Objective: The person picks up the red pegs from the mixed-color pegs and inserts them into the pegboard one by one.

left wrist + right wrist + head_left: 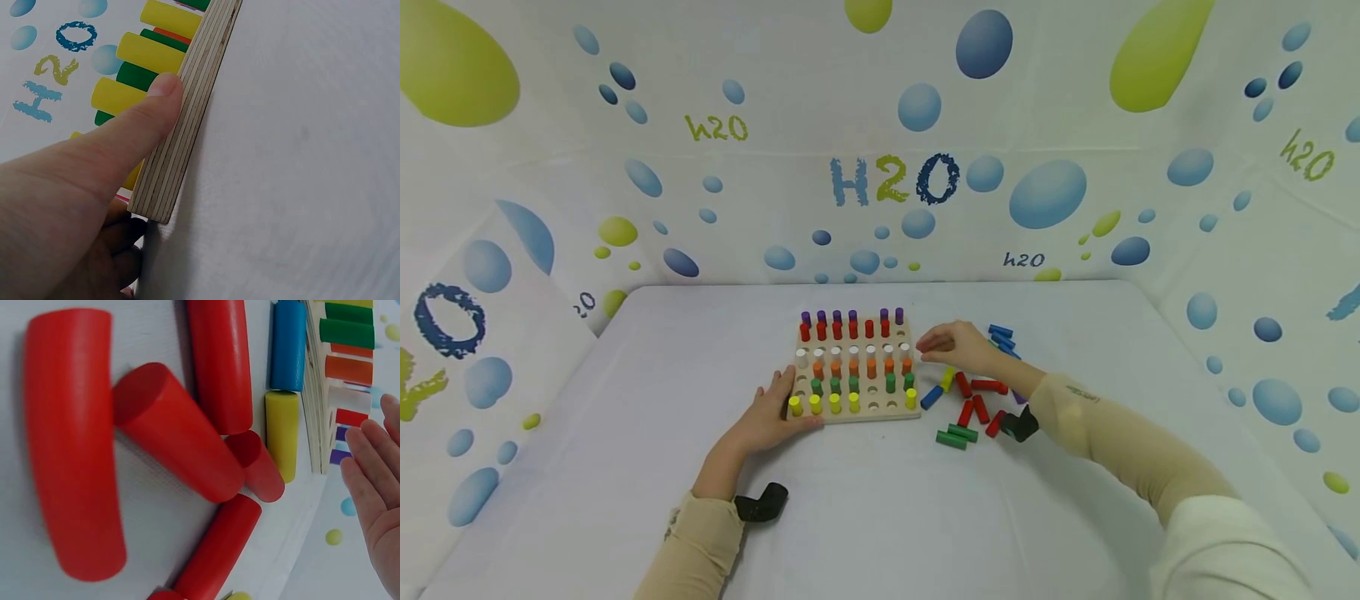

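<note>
A wooden pegboard point(865, 418) stands on the table with rows of purple, red, white, orange, green and yellow pegs upright in it. My left hand point(765, 415) holds its front left corner; in the left wrist view the thumb point(164, 94) lies on the layered wooden edge point(206, 62) and the other fingers are partly hidden behind it. Just off the board's right side hovers my right hand point(961, 346), near the ends of the white and red rows. Its fingers look relaxed in the right wrist view, and no peg shows in them.
Loose red pegs point(75, 444) lie right of the board, beside a blue peg point(288, 347) and a yellow peg point(282, 437). Green pegs point(952, 440) are nearer the front, and more blue pegs point(1001, 331) lie behind the right forearm. A patterned curtain point(760, 208) hangs behind the table.
</note>
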The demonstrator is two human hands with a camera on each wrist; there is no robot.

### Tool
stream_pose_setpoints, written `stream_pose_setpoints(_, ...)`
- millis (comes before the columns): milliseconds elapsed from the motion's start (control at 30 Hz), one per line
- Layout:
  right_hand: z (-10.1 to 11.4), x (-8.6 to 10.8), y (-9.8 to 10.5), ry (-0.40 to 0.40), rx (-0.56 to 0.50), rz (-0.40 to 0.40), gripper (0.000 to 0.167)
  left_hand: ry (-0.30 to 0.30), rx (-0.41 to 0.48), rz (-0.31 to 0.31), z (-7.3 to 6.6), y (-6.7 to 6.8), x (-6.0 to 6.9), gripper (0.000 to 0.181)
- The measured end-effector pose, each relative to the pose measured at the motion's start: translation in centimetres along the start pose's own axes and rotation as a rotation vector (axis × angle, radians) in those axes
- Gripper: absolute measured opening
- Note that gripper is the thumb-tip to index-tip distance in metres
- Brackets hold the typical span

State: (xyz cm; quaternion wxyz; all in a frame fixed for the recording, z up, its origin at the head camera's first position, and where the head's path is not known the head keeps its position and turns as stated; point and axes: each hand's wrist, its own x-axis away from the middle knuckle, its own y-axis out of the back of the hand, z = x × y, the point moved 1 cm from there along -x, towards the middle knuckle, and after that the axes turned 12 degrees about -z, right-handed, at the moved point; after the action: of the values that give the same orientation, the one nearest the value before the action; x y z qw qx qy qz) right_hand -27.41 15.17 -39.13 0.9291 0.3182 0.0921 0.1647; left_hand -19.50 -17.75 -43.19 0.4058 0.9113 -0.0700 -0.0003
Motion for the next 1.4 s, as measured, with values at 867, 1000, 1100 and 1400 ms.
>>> stream_pose_setpoints(867, -0.8, 4.3, 1.1, 0.069, -0.047, 0.026, 0.026, -0.010, -0.004, -0.008, 0.0, 0.0, 0.0, 0.109)
stream_pose_setpoints(1000, -1.3, 4.8, 1.1, 0.069, -0.048, 0.037, 0.025, -0.003, -0.005, -0.005, 0.0, 0.1, 0.1, 0.109)
stream_pose_setpoints(1100, -1.6, 5.2, 1.1, 0.073, -0.055, 0.043, 0.024, 0.003, -0.004, -0.005, -0.1, 0.1, 0.1, 0.109)
stream_pose_setpoints(1400, -2.0, 6.6, 1.3, 0.082, 0.012, 0.051, 0.021, -0.004, 0.000, -0.003, 0.0, 0.1, 0.1, 0.109)
